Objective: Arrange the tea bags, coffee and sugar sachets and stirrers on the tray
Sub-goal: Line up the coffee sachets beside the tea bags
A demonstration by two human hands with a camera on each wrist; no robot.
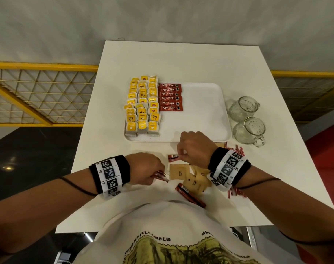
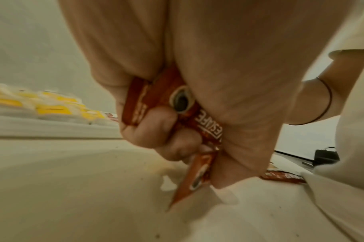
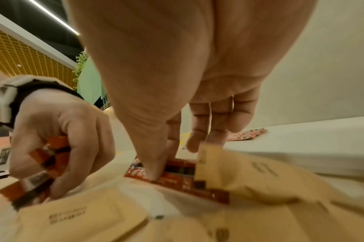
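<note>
On the white tray, yellow tea bags fill the left side in rows, with a column of red coffee sachets beside them. In front of the tray my left hand grips several red coffee sachets in a bunch. My right hand pinches one more red coffee sachet lying on the table, its far end under brown sugar sachets. Two further coffee sachets lie near my body. Red-and-white stirrers lie partly hidden under my right wrist.
Two glass mugs lie on their sides just right of the tray. The right half of the tray is bare. The white table ends at a wall behind; a yellow mesh railing runs to the left.
</note>
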